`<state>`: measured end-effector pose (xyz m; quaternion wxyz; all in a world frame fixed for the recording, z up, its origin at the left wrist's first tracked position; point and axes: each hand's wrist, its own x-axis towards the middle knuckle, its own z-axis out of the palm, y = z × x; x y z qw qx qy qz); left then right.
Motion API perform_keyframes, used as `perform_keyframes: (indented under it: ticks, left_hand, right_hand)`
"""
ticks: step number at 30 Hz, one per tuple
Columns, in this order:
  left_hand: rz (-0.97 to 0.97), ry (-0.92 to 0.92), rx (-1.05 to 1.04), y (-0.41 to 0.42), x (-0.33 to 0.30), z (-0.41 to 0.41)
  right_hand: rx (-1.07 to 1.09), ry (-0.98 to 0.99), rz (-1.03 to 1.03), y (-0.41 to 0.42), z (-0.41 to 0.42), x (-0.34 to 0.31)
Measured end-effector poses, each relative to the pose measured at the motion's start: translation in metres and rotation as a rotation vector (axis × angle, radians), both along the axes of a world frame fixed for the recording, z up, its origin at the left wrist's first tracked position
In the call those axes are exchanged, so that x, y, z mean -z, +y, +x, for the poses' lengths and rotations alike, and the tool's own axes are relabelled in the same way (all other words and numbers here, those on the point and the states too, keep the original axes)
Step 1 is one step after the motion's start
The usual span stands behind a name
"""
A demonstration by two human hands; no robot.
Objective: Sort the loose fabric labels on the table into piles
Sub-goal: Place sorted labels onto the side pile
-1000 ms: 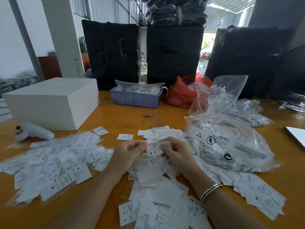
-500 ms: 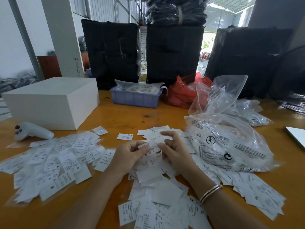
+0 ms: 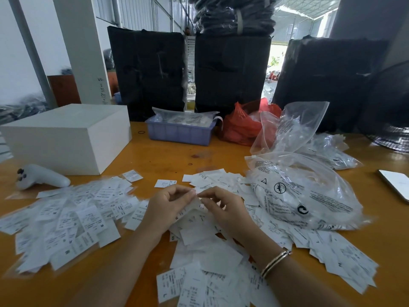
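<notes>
White fabric labels (image 3: 194,220) lay heaped at the middle of the tabletop (image 3: 168,158), with a spread pile (image 3: 66,216) toward its left edge, apparently already sorted. The left hand (image 3: 164,207) and right hand (image 3: 223,209) met just above the central heap, each pinching an end of one held label (image 3: 192,206), probably to read its size mark before assigning it. Clear bags of labels (image 3: 301,193) sat toward the right edge.

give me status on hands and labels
Left hand and right hand both pinching a few labels over the centre heap. Sorted pile at left. Nothing in the way.
</notes>
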<state>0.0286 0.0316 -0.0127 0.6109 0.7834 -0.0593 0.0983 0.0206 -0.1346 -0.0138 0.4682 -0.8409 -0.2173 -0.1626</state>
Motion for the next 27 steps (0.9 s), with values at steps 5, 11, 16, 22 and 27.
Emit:
perform_keyframes:
  ticks: [5, 11, 16, 22, 27]
  left_hand:
    - [0.159, -0.056, -0.200, 0.011, 0.004, 0.008]
    - [0.510, -0.137, -0.435, 0.023, 0.007, 0.011]
    - [0.797, -0.061, -0.549, 0.039, 0.009, 0.014]
    - [0.882, -0.170, -0.529, 0.034, 0.009, 0.017]
    - [0.774, -0.392, -0.258, 0.017, 0.011, 0.012]
  right_hand:
    - [0.359, -0.161, 0.153, -0.029, 0.014, -0.025]
    - [0.794, -0.130, 0.193, -0.103, 0.039, -0.041]
    - [0.893, 0.338, -0.458, -0.153, 0.055, -0.033]
    - [0.897, 0.407, -0.579, -0.151, 0.052, -0.026]
    - [0.939, 0.364, -0.525, -0.150, 0.047, -0.028]
